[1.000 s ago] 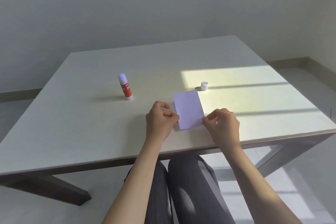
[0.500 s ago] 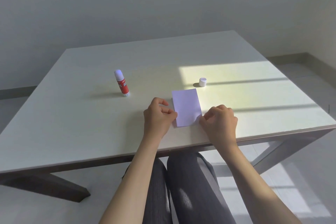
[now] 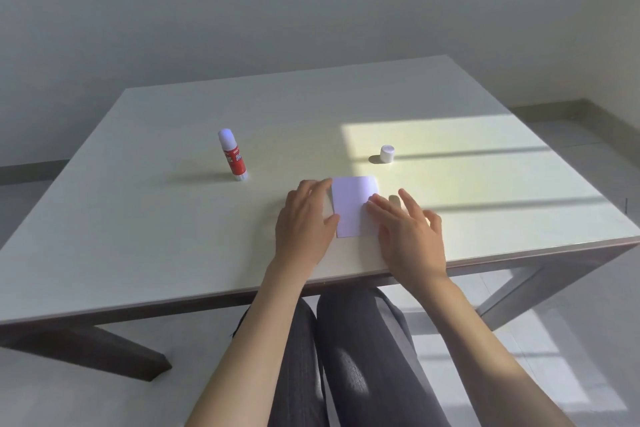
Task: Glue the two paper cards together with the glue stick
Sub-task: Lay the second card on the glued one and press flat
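Note:
A pale lilac paper card lies flat near the table's front edge; I see only one card face, so a second one beneath it cannot be told apart. My left hand lies flat at the card's left edge, fingers spread, thumb touching the card. My right hand rests palm down on the card's right side, fingers apart. The red glue stick stands upright and uncapped to the left, away from both hands. Its white cap sits behind the card.
The white table has a bright sun patch on its right half. My legs in dark trousers are under the front edge. A grey wall lies behind and floor on both sides.
Both hands have opened from pinching the card's lower corners to lying flat, fingers spread, on the card's left and right sides. The card stays in place.

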